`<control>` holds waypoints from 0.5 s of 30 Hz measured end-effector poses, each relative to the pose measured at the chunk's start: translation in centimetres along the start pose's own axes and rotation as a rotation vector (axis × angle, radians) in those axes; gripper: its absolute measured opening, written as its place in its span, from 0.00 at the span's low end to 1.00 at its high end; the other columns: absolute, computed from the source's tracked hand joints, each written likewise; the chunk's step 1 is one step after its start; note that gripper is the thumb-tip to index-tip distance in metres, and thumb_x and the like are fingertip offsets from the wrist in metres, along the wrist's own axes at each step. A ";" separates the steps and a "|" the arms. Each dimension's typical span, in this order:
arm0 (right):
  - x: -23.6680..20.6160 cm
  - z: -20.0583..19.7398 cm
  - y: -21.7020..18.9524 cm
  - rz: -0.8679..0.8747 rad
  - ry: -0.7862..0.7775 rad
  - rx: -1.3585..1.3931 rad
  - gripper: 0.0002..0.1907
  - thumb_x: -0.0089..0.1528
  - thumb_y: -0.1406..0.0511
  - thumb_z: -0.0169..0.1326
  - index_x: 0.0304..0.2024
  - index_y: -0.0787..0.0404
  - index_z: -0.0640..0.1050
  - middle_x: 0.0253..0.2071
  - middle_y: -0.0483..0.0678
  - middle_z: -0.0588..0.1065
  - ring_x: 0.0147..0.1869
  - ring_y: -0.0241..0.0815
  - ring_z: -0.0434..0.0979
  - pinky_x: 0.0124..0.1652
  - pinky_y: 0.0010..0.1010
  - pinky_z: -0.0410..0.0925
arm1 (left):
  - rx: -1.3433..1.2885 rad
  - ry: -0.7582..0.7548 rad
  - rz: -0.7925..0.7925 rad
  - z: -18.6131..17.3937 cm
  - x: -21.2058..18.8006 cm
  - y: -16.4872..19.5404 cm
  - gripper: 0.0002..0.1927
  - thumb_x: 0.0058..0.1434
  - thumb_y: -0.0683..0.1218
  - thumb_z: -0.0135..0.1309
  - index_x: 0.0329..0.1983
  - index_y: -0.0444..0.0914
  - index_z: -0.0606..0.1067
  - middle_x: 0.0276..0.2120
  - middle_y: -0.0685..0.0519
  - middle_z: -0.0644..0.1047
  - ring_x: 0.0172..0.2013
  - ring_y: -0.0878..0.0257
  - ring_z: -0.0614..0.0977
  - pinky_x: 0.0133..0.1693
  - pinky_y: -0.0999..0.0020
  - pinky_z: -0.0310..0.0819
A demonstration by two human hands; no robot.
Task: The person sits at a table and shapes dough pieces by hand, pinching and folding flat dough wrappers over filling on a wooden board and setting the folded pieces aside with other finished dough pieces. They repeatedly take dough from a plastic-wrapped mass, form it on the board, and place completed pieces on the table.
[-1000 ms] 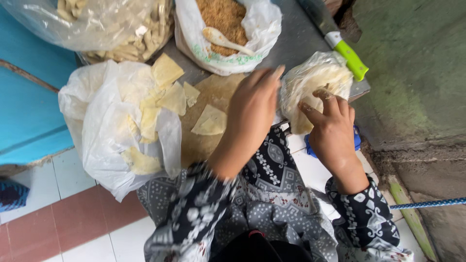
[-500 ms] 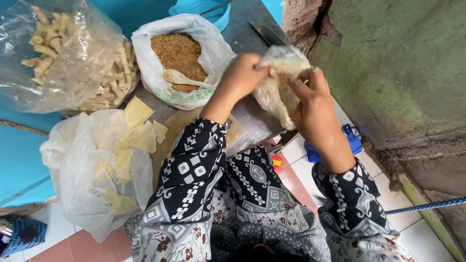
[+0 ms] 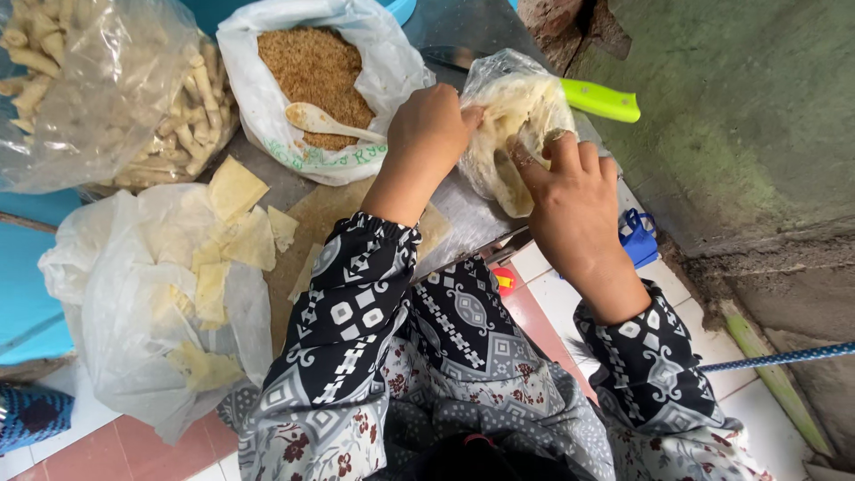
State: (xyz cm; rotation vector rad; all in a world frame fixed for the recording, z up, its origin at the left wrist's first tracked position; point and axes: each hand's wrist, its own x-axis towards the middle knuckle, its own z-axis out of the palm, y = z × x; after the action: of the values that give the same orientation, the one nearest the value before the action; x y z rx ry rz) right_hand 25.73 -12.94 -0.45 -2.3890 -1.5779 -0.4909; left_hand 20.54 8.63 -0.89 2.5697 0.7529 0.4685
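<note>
Grey metal worktop (image 3: 463, 209) runs beside a rough green wall (image 3: 730, 116), with red and white floor tiles below. At its far right edge sits a small clear bag of pale wrappers (image 3: 512, 125), and both hands are on it. The left hand (image 3: 432, 134) grips the bag's left side with its fingers curled and pressed together into the plastic. The right hand (image 3: 570, 200) holds the bag from the near side, thumb and forefinger pinching at the pale sheets inside while the other fingers lie close together over the plastic. Both arms wear black-and-white patterned sleeves.

Just behind the bag lies a knife with a bright green handle (image 3: 601, 100), its blade reaching left. To the left of the hands stands an open white bag of brown crumbs (image 3: 316, 67) with a pale spoon (image 3: 325, 123) resting in it. Further left is a clear bag of finished rolls (image 3: 107, 89). Nearer, on the left, a large white bag (image 3: 151, 303) holds cut yellow wrapper pieces, some spilling onto a brown board (image 3: 312, 232). A small blue bag (image 3: 637, 236) hangs below the worktop's edge by the right wrist.
</note>
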 end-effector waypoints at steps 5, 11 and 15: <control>-0.5 -0.5 -0.2 -0.060 -0.016 0.088 0.27 0.55 0.73 0.53 0.57 0.51 0.82 0.48 0.52 0.69 0.53 0.55 0.70 0.49 0.44 0.63 | -0.068 0.126 0.075 -0.4 -0.9 0.7 0.16 0.59 0.50 0.61 0.31 0.31 0.78 0.34 0.36 0.81 0.40 0.38 0.82 0.42 0.47 0.76; -0.6 -1.1 1.0 0.047 0.107 0.730 0.28 0.53 0.85 0.37 0.51 0.67 0.75 0.53 0.58 0.66 0.57 0.55 0.71 0.57 0.38 0.68 | -0.021 0.178 0.005 -0.6 -1.0 1.9 0.06 0.62 0.41 0.54 0.32 0.34 0.79 0.33 0.37 0.81 0.38 0.39 0.83 0.40 0.49 0.78; -0.3 -0.9 1.2 0.138 0.098 0.808 0.24 0.53 0.85 0.34 0.47 0.71 0.73 0.52 0.57 0.66 0.51 0.49 0.71 0.52 0.33 0.68 | -0.015 0.185 0.035 -1.3 -1.7 2.1 0.07 0.62 0.43 0.54 0.32 0.34 0.79 0.33 0.38 0.81 0.38 0.41 0.83 0.41 0.49 0.78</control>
State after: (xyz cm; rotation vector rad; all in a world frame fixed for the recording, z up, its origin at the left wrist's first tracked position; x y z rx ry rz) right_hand 26.62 -14.06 0.26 -1.7914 -1.2267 0.0664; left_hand 19.57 6.41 0.90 2.5534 0.7637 0.7279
